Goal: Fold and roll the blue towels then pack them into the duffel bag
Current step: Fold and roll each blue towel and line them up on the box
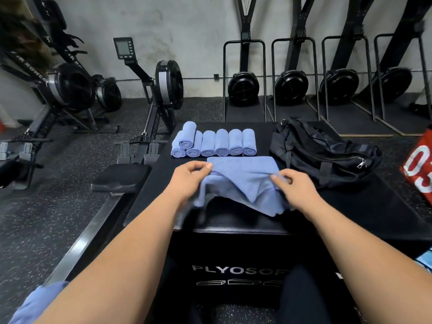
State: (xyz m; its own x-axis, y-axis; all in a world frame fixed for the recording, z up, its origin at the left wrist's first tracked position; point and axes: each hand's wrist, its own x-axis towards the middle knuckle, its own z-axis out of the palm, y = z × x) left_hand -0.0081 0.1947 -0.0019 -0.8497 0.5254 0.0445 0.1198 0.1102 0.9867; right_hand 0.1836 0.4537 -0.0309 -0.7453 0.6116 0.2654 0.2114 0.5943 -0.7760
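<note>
A blue towel lies partly folded on the black plyo box in front of me. My left hand pinches its left edge and my right hand pinches its right edge, both lifting the near part slightly. Behind the towel stand several rolled blue towels in a row, with one roll stacked on top at the left. To the right on the box lies the black duffel bag, its zipper looking closed.
A rowing machine stands left of the box, its seat and rail close by. More rowers and upright ski machines line the back wall. Blue cloth lies at bottom left. A red item sits at the right edge.
</note>
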